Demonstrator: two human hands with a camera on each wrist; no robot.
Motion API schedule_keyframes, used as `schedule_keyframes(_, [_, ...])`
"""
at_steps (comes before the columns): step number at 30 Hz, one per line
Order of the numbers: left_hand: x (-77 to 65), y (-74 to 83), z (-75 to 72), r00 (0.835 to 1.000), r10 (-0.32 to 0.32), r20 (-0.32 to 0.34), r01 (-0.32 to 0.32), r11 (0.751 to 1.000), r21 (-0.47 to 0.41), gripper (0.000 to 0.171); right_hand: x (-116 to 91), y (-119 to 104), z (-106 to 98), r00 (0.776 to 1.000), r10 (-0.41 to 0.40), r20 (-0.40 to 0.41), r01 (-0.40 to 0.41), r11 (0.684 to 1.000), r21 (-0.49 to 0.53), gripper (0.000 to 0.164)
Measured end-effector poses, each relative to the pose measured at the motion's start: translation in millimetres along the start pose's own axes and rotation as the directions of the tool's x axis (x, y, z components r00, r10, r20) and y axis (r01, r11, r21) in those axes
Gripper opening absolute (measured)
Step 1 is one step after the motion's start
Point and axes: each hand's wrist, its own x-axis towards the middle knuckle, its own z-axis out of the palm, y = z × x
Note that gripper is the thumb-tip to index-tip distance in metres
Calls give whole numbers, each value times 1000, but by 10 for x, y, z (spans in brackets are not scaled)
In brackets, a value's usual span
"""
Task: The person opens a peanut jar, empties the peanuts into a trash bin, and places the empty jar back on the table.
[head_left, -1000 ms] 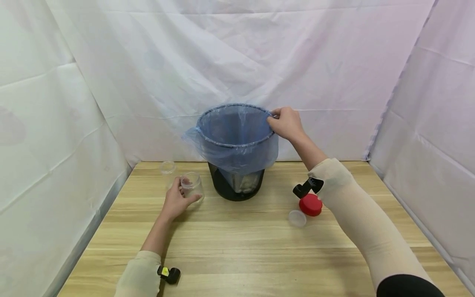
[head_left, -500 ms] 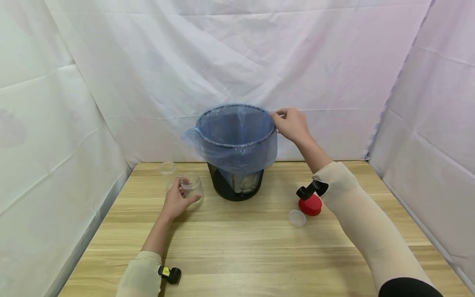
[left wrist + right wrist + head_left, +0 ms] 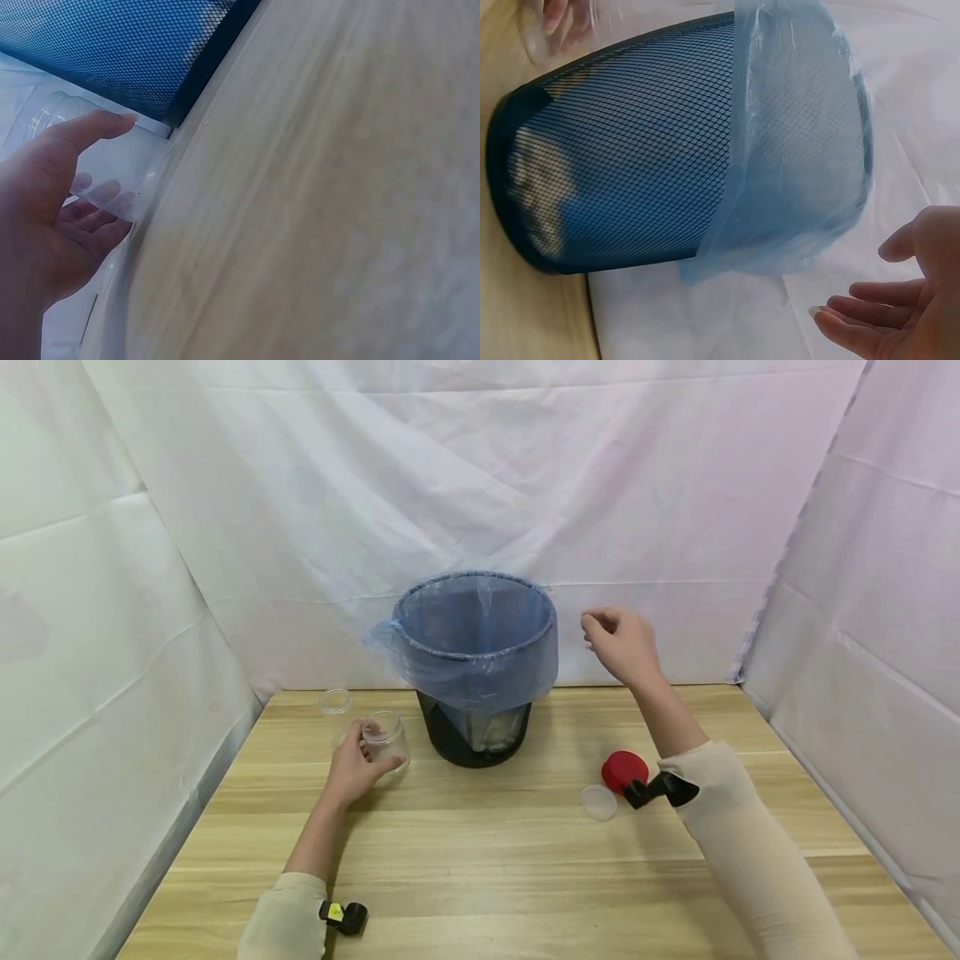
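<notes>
On the left of the table my left hand point(image 3: 357, 770) grips a clear, open-topped jar point(image 3: 387, 743), thumb on one side and fingers round the other. The left wrist view shows the jar point(image 3: 120, 169) see-through, with the fingers visible behind its wall. A black mesh wastebasket point(image 3: 478, 739) stands at the back middle, lined with a blue plastic bag point(image 3: 480, 681) folded over its rim. My right hand point(image 3: 624, 646) is in the air right of the basket, fingers loosely bent and holding nothing. In the right wrist view a gap separates that hand point(image 3: 907, 292) from the bag.
Behind the held jar is a second clear jar point(image 3: 335, 702). A red lid point(image 3: 624, 772) and a translucent white disc point(image 3: 599, 802) lie on the right of the wooden table point(image 3: 480, 877). White cloth point(image 3: 480, 477) hangs at the back and sides.
My right hand has let go of the bag's rim and moved right, down and nearer. My left hand and the jar stay in place.
</notes>
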Motion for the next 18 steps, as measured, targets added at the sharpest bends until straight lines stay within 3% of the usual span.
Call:
schedule_keyframes(9, [5,-1,-3,1000,-3,-1,3,1000,4,70,-391,306,-65,1000,-2,-16,3,999,51,47])
schedule_keyframes(18, [23,0,16,1000,11,-1,-11,1000,13,69,-668,612,17,999,-24,-26,24,1000,-2,43])
